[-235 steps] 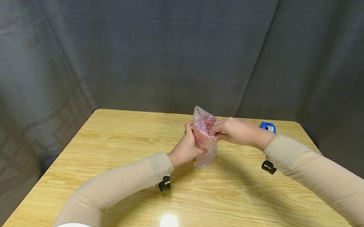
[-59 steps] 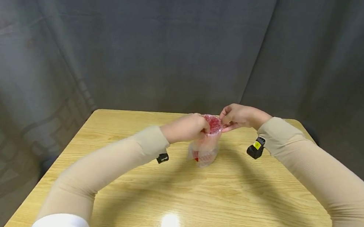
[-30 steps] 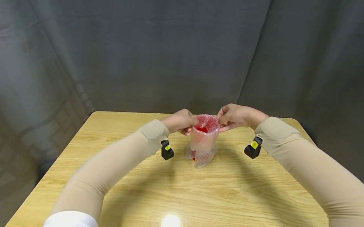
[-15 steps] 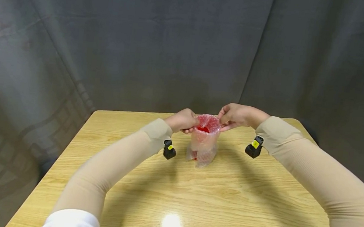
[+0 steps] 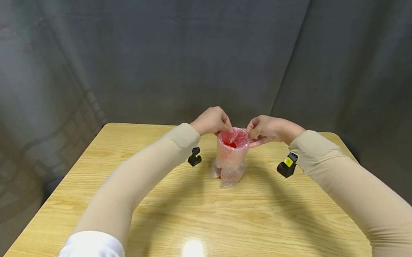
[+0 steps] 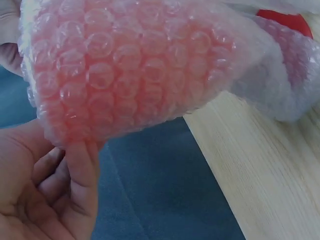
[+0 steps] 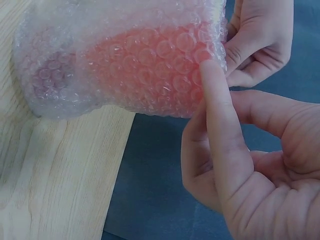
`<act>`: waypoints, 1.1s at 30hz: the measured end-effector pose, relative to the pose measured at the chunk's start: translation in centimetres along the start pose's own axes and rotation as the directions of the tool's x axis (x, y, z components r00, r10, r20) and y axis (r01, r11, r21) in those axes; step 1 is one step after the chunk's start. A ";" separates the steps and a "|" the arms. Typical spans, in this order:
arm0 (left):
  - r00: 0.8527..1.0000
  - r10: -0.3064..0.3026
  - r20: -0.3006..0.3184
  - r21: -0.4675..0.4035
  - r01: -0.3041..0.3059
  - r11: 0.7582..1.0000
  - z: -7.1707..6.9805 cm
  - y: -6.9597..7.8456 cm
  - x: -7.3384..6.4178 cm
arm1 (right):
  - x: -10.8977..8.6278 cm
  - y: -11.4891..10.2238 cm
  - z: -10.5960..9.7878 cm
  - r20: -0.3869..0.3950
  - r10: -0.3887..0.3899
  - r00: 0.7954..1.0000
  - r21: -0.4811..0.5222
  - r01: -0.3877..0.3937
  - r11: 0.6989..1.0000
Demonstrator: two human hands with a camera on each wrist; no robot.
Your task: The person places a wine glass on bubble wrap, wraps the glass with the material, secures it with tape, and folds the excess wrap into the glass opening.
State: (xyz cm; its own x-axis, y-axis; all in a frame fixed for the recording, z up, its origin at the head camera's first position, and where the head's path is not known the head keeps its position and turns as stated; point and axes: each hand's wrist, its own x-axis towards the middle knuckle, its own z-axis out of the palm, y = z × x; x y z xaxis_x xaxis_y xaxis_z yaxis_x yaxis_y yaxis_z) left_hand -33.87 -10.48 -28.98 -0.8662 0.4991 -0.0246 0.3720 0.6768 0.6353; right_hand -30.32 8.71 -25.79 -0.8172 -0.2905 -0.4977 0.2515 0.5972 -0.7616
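Observation:
A red object stands upright in a sleeve of clear bubble wrap, seen through the round top opening. Through the wrap its body shows wide at the top and narrowing downward, and a red disc shows at its lower end in the left wrist view. My left hand pinches the wrap's upper edge at the back left, thumb and fingertips at the rim. On the right side, my right hand pinches the same edge, with one finger lying along the outside of the wrap.
The light wooden table reaches back to a dark grey curtain, close behind the hands. The lower flaps of the wrap spread loosely at the table surface.
Earlier the left hand gripped the tilted bundle's side while the right hand reached into its opening. Now the bundle is upright; the left hand has just shifted up and back along the rim.

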 end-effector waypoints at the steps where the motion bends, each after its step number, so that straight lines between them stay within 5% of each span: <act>1: 1.000 0.019 -0.017 0.029 -0.019 0.999 0.0 0.0 0.1 | 0.0 0.0 0.0 -0.001 0.000 1.000 0.000 0.000 1.000; 7: 0.992 0.110 -0.061 0.182 -0.097 0.978 0.2 0.3 0.2 | -0.1 -0.1 0.0 -0.011 0.009 1.000 -0.010 -0.009 1.000; 14: 0.995 0.099 -0.016 0.336 -0.088 0.938 -1.0 1.7 -1.4 | -0.1 0.1 0.2 -0.001 0.012 1.000 0.000 -0.012 1.000; 17: 0.992 0.119 0.048 0.350 -0.129 0.928 -2.0 2.4 -2.6 | -0.1 0.0 0.2 0.000 0.009 1.000 0.001 -0.009 1.000; 22: 0.936 0.252 0.244 0.320 -0.323 0.891 -2.2 2.2 -3.5 | -0.2 -0.1 0.0 0.006 -0.004 1.000 -0.005 0.004 1.000; 25: 0.902 0.329 0.279 0.316 -0.409 0.856 -1.7 1.6 -3.4 | -0.2 0.0 -0.2 0.007 -0.012 1.000 -0.005 0.012 1.000; 29: 0.875 0.388 0.289 0.309 -0.469 0.827 -1.5 1.1 -3.2 | -0.3 0.3 -0.1 -0.005 -0.055 0.998 -0.100 0.054 0.994; 31: 0.867 0.399 0.299 0.301 -0.482 0.822 -1.5 1.0 -3.2 | -0.7 0.4 0.0 -0.012 -0.140 0.990 -0.255 0.133 0.958; 33: 0.864 0.401 0.306 0.297 -0.486 0.822 -1.5 1.0 -3.2 | -1.2 0.5 0.0 0.001 -0.280 0.960 -0.463 0.249 0.851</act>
State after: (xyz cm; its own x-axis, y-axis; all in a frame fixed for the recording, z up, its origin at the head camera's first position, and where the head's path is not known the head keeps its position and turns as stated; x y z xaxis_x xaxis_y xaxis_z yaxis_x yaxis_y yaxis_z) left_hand -31.24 -12.24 -27.14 -0.4968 0.8679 -0.0033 0.8261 0.4740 0.3046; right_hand -29.24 9.33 -25.57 -0.8544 -0.4469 -0.2650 -0.2292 0.7819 -0.5797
